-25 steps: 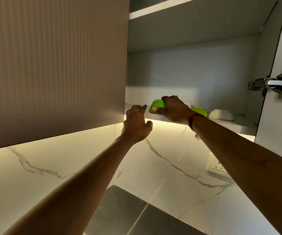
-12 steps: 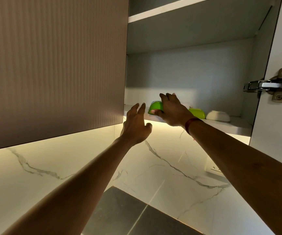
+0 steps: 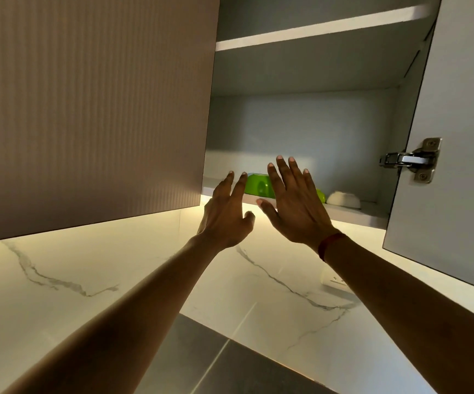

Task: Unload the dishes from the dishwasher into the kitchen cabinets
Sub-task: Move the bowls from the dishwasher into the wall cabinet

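Observation:
A green bowl [image 3: 257, 184] sits upside down on the lower shelf [image 3: 349, 213] of the open wall cabinet. A second green dish [image 3: 320, 195] shows just behind my right hand, and a white bowl [image 3: 343, 199] lies further right on the same shelf. My right hand [image 3: 294, 206] hovers in front of the shelf edge with its fingers spread straight, holding nothing. My left hand [image 3: 227, 214] is raised beside it, left of the green bowl, fingers straight and empty.
A closed ribbed cabinet door [image 3: 87, 109] fills the left. The open door [image 3: 457, 137] with a metal hinge [image 3: 412, 159] stands at the right. An upper shelf [image 3: 315, 32] runs above. Below are a marble backsplash [image 3: 59, 280] with a socket [image 3: 334, 278] and a dark countertop [image 3: 215, 359].
My right hand has let go of the green bowl, which now rests on the shelf, and has drawn back with fingers spread. My left hand opened and stayed raised.

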